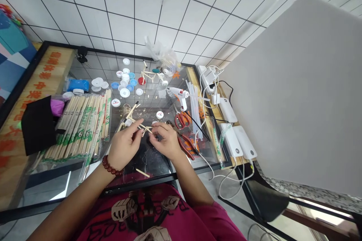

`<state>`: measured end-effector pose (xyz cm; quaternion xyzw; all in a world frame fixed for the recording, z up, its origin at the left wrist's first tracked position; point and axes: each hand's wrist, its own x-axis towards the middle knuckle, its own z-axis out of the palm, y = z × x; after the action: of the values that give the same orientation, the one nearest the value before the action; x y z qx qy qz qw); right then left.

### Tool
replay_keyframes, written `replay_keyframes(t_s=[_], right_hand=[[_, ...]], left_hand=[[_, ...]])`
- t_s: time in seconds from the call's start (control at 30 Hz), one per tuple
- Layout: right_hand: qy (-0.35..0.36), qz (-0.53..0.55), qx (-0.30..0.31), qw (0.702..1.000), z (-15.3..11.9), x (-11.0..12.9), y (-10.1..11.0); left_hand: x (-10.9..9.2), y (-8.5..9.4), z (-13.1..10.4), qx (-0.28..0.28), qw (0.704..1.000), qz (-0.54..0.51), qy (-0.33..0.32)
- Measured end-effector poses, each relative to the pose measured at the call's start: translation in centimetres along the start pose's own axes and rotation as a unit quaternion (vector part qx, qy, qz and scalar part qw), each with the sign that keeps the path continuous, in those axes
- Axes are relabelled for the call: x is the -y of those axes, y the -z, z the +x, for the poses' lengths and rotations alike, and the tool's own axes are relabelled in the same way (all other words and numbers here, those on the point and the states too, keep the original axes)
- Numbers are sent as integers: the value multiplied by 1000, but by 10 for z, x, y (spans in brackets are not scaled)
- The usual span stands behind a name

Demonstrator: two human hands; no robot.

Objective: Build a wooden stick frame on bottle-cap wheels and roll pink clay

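Observation:
Near the front middle of a glass-topped table, my left hand [124, 147] pinches a small frame of joined wooden sticks [135, 121]. At the frame's right end, my right hand [166, 141] has its fingertips closed on the same sticks. Dark tips show on part of the frame, and my fingers hide some of its joints. Beyond my hands stands another stick build [151, 75] with a red cap and a green piece. A loose stick piece [143, 173] lies close to the front edge.
Packed chopsticks [82, 128] and a black cloth [39, 125] lie left. Plastic caps [125, 92] are scattered behind. A white glue gun [182, 98], glue sticks [195, 109], red-handled scissors [182, 120], pliers [187, 146] and white power units [232, 139] with cables are right.

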<state>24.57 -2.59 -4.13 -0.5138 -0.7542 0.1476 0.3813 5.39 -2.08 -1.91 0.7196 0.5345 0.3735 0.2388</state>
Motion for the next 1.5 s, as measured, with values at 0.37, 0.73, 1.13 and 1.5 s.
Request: replay_keyframes(t_s=[0.37, 0.73, 1.13, 1.5], right_hand=[[9, 38, -26, 999, 1, 2, 0], [4, 70, -22, 997, -6, 3, 10], [-26, -5, -29, 999, -1, 4, 7], [-131, -40, 23, 990, 0, 19, 12]], left_hand=[[8, -3, 3, -5, 999, -42, 10], [7, 0, 3, 1, 999, -37, 5], [9, -2, 2, -7, 1000, -18, 6], [11, -4, 2, -31, 998, -42, 45]])
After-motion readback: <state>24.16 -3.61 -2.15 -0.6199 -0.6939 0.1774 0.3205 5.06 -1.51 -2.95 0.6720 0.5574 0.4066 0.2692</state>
